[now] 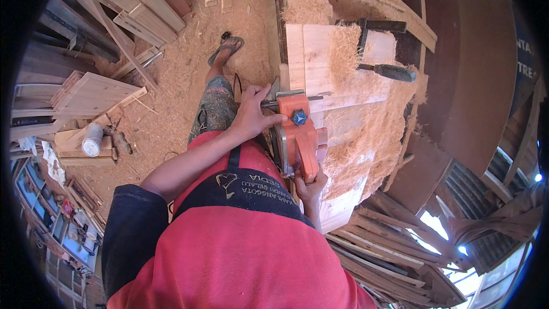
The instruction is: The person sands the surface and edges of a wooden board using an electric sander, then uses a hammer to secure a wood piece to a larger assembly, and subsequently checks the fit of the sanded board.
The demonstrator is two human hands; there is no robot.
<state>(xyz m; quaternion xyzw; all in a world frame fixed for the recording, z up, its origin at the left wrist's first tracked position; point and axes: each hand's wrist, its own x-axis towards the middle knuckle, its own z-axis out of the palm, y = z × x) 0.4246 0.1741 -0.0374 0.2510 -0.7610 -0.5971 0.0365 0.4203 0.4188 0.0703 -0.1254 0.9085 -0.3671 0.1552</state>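
the right hand (311, 187) was wrapped round the back of the orange planer (302, 137); the left hand (251, 117) lay spread against its front. it sat at the edge of the pale boards (314, 51); heaped shavings (374, 123) suggested much planing done, the remainder unclear.

Right hand (312, 187) around planer handle (309, 163); left hand (251, 115) forward, grip unclear

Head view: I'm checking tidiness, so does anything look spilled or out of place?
Yes: shavings lie heaped over the boards, hiding much of them, and a dark-handled tool rests among them, right of the planer. More litter the floor. It looks messy, though probably normal for planing.
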